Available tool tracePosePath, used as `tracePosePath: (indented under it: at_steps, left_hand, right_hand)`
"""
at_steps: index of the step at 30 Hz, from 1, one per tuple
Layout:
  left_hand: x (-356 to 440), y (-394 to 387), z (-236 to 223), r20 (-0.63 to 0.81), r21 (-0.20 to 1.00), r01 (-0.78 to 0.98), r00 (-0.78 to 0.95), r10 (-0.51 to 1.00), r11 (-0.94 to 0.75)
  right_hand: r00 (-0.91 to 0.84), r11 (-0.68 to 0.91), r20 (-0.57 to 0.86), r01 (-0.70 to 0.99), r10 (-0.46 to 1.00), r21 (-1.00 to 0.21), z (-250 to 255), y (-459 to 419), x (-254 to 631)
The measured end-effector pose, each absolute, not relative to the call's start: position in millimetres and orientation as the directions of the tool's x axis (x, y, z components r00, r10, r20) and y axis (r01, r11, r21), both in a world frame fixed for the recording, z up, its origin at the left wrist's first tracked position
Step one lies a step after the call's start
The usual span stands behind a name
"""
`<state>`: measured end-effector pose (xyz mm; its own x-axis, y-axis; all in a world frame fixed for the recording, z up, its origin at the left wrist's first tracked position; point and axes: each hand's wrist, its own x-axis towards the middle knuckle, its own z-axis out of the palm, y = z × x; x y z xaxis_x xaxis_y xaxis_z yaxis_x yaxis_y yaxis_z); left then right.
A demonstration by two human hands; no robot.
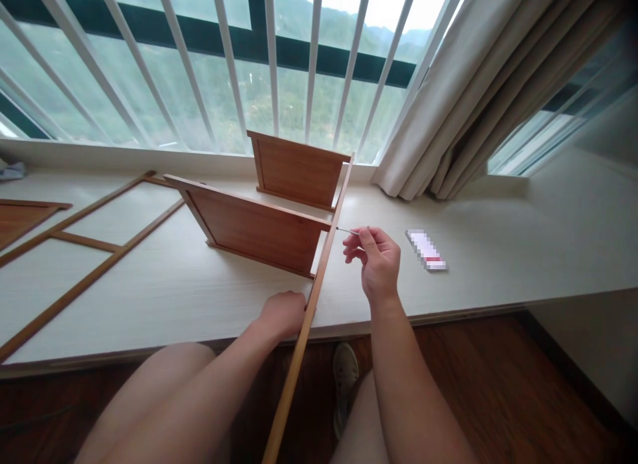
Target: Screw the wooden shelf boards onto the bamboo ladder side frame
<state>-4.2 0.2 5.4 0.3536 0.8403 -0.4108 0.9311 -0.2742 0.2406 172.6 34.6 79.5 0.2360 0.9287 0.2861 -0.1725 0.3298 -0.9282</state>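
Observation:
A thin metal hex key is pinched between the thumb and fingers of my right hand. Its tip meets the side of a long wooden rail, level with the top edge of the nearer wooden panel. My left hand is closed around the same rail lower down, its fingertips partly hidden behind the wood. Both the nearer panel and a farther wooden panel stand tilted on the white ledge, joined to the rail at their right ends. The rail slants down past the ledge's front edge between my legs.
On the white ledge a phone lies right of my right hand. A ladder-like wooden frame and another panel lie at the left. Behind are a barred window and a beige curtain.

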Motion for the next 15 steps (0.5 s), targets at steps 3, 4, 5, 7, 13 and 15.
tracePosePath:
  at_steps: [3, 4, 5, 7, 13, 15]
  left_hand:
    - [-5.4, -0.1, 4.1, -0.407, 0.243, 0.927, 0.364, 0.838, -0.285]
    - [-5.6, -0.1, 3.5, -0.403, 0.241, 0.926, 0.367, 0.839, -0.289]
    - [-5.7, -0.1, 2.7, -0.399, 0.238, 0.927, 0.366, 0.841, -0.291]
    - [-5.6, 0.0, 1.4, -0.393, 0.23, 0.93, 0.358, 0.847, -0.287]
    - [-4.4, 0.2, -1.2, -0.39, 0.219, 0.937, 0.34, 0.856, -0.272]
    - [-4.4, 0.4, -2.1, -0.384, 0.218, 0.935, 0.345, 0.856, -0.279]
  right_hand:
    - [0.313, 0.345, 0.296, -0.116, 0.902, -0.931, 80.8, 33.3, 171.1]
    - [0.33, 0.35, 0.298, -0.109, 0.896, -0.93, 81.6, 33.0, 170.8]
    - [0.343, 0.354, 0.299, -0.109, 0.89, -0.929, 82.5, 32.8, 170.6]
    - [0.368, 0.361, 0.299, -0.112, 0.88, -0.926, 84.9, 32.3, 170.7]
    - [0.423, 0.41, 0.363, -0.022, 0.83, -0.912, 86.7, 32.0, 171.0]
    - [0.426, 0.43, 0.378, -0.029, 0.822, -0.902, 83.5, 33.1, 169.5]
